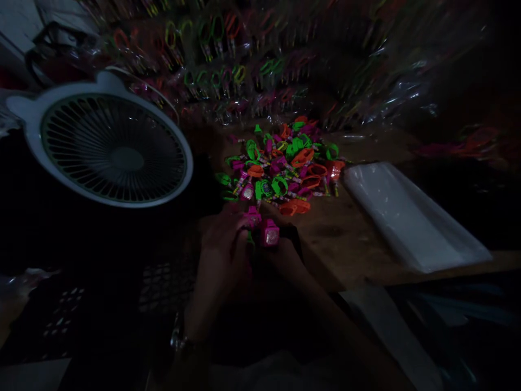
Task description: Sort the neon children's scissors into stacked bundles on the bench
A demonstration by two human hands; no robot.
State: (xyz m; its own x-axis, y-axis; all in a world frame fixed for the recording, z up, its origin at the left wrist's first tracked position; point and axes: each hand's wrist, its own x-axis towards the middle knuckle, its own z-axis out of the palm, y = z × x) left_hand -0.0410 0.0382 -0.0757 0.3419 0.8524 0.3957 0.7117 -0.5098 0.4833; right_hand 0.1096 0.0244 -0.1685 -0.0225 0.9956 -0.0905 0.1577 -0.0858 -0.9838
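In dim light, my left hand [223,239] is closed around a pink toy watch [253,216], with a bit of green beside its fingers. Close by on the right, my right hand [287,255] grips another pink toy watch [270,233], its square face turned up. Most of the fingers of both hands are lost in shadow. Just beyond them on the wooden table lies a pile of toy watches [280,187] in green, orange and pink, with small beaded pieces among them.
A white fan [185,157] with ear-like bumps stands at the left. To the right, a stack of clear plastic bags [415,217] lies on the wooden table [325,244]. Behind the pile, clear plastic packs [228,70] hold rows of colourful toy watches. Deep shadow covers the lower left.
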